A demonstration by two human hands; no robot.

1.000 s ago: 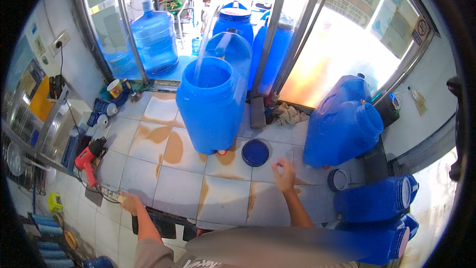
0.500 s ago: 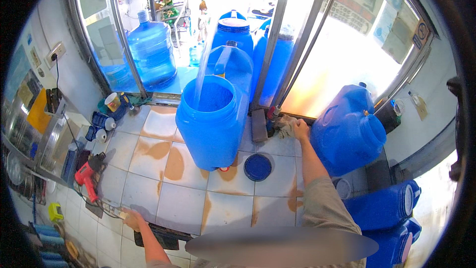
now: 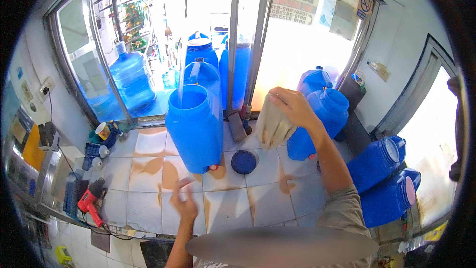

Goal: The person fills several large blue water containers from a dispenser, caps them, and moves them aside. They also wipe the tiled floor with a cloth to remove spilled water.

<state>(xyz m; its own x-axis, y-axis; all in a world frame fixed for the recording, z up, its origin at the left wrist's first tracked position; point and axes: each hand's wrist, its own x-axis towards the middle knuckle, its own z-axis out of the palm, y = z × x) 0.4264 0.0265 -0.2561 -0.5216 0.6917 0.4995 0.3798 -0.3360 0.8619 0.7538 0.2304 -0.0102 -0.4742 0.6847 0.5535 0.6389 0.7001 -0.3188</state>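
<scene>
My right hand is closed on the top of a beige rag, which hangs down above the tiled counter. My left hand is raised over the counter's front part, somewhat blurred, with its fingers apart and nothing in them. Just beyond it stands an open blue water container. A stream of water falls into its mouth. A round dark blue lid lies on the tiles to the right of this container. Behind the rag, another blue container stands at the counter's right end.
A red heat gun with a cord lies at the counter's left end. A grey block sits near the window frame. Blue containers lie at the lower right. A large clear-blue bottle stands beyond the sliding glass.
My right hand has lifted the rag from the counter's back edge. My left hand has left the counter's front left edge and moved right and up. The view has shifted.
</scene>
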